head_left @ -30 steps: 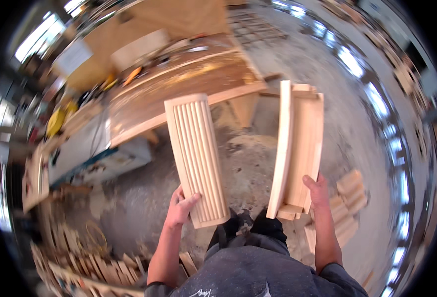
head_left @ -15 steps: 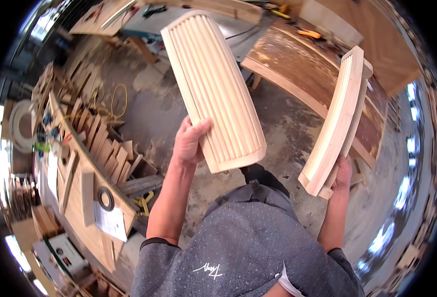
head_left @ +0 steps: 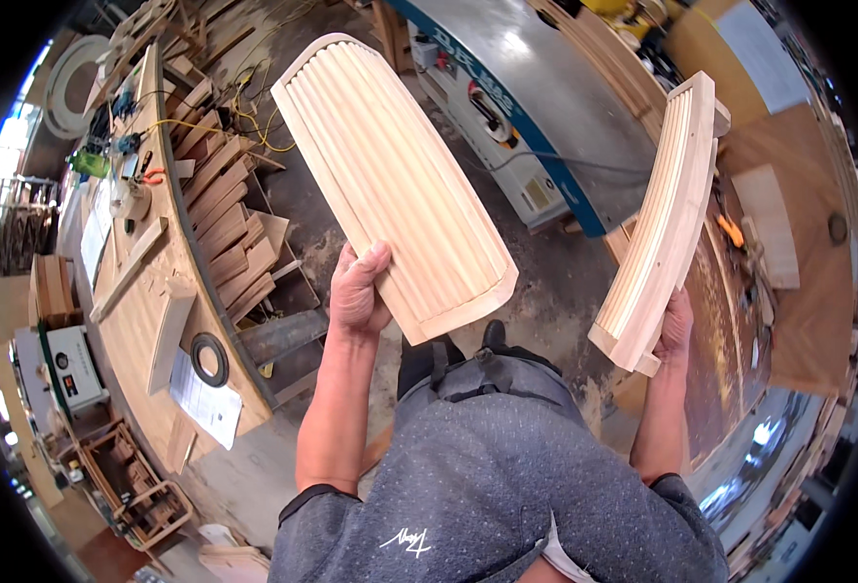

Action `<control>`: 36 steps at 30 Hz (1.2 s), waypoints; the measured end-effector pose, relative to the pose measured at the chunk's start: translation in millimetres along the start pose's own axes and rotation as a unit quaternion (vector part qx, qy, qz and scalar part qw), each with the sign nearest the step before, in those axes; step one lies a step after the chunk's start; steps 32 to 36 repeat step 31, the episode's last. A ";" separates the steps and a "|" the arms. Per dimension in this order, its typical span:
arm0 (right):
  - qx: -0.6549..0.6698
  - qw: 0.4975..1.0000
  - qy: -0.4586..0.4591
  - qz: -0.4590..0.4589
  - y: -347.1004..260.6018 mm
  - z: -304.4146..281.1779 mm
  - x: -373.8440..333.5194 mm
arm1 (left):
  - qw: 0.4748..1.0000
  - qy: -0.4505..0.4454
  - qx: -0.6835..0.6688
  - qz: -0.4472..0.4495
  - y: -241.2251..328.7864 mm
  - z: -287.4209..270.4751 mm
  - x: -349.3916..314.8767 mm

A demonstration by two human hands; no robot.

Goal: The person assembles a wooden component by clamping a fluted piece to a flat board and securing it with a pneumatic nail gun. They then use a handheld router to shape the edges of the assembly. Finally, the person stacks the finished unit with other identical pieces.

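Observation:
My left hand (head_left: 359, 289) grips a pale curved wooden panel (head_left: 398, 189) by its lower left edge, thumb on the front face. Long parallel grooves run down that face inside a plain raised border. In my right hand (head_left: 675, 328) is a second, similar grooved wooden panel (head_left: 664, 228), seen nearly edge-on, so its bowed side shows. The fingers of that hand are partly hidden behind its lower end. Both panels are held up in the air, apart from each other, in front of my body.
On the left a long workbench (head_left: 137, 325) carries a black ring (head_left: 210, 359), a paper sheet (head_left: 217, 413) and wood strips. Beside it lie stacked wood offcuts (head_left: 230, 214). A machine with a grey metal top (head_left: 536, 73) stands ahead. A brown wooden table (head_left: 710, 360) is at the right.
The view has swung so the machine ahead and the left workbench show more fully. Both panels stay in my hands; the left one leans further left.

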State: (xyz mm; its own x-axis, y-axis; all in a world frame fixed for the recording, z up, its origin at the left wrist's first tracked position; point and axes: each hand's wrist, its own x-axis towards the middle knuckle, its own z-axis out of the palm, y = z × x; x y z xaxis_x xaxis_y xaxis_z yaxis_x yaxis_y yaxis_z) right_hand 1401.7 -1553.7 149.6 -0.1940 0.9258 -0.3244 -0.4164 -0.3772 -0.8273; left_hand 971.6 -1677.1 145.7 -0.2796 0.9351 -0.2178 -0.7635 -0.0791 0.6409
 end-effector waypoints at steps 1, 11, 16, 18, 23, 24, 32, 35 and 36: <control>0.012 1.000 -0.009 0.013 3.7 23.0 19.5 | 1.000 0.005 -0.012 0.002 10.5 -9.7 13.6; 0.094 0.989 -0.013 0.110 57.7 198.7 188.8 | 0.998 0.056 -0.030 0.022 148.9 -85.0 161.4; 0.091 0.987 -0.002 0.129 68.4 269.6 262.2 | 0.995 0.091 -0.018 0.040 199.3 -110.6 231.7; 0.087 0.987 -0.005 0.135 72.3 292.1 295.2 | 0.994 0.099 -0.019 0.035 211.6 -122.7 261.2; 0.090 0.987 -0.020 0.130 86.7 352.7 397.7 | 0.994 0.095 -0.021 0.040 246.3 -152.8 356.2; 0.092 0.987 -0.028 0.132 90.2 367.2 422.9 | 0.995 0.097 -0.008 0.027 258.6 -158.4 376.0; 0.090 0.988 -0.080 0.097 89.0 427.7 536.3 | 0.992 0.083 0.079 0.057 352.2 -169.1 523.2; 0.090 0.988 -0.080 0.097 89.0 427.7 536.3 | 0.992 0.083 0.079 0.057 352.2 -169.1 523.2; 0.090 0.988 -0.080 0.097 89.0 427.7 536.3 | 0.992 0.083 0.079 0.057 352.2 -169.1 523.2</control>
